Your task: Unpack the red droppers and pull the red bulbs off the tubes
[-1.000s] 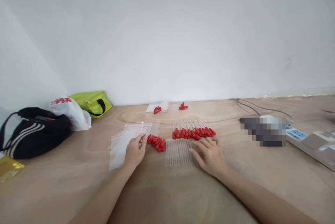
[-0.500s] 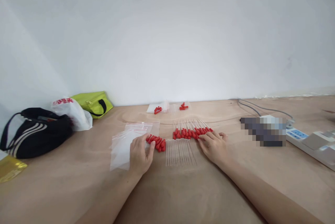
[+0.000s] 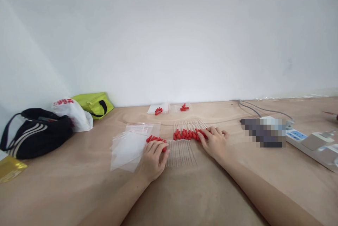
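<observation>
My left hand (image 3: 153, 157) lies palm down on the wooden table (image 3: 185, 198), fingers stretched over a small heap of loose red rubber bulbs (image 3: 155, 139). A row of clear thin tubes (image 3: 182, 152) lies just to its right. My right hand (image 3: 215, 141) rests flat with fingers spread on the right end of a row of droppers with red bulbs (image 3: 186, 134). Neither hand grips anything. A stack of clear zip bags (image 3: 126, 146) lies left of my left hand.
Two small bags with red bulbs (image 3: 171, 108) lie by the white wall. A black striped bag (image 3: 34, 134), a white plastic bag (image 3: 71, 115) and a lime green pouch (image 3: 92, 103) sit at the left. A power strip (image 3: 311, 143) and cables lie at the right.
My left hand slid right off the zip bags onto the loose red bulbs. My right hand moved away from me, from the clear tubes up to the row of red-bulbed droppers.
</observation>
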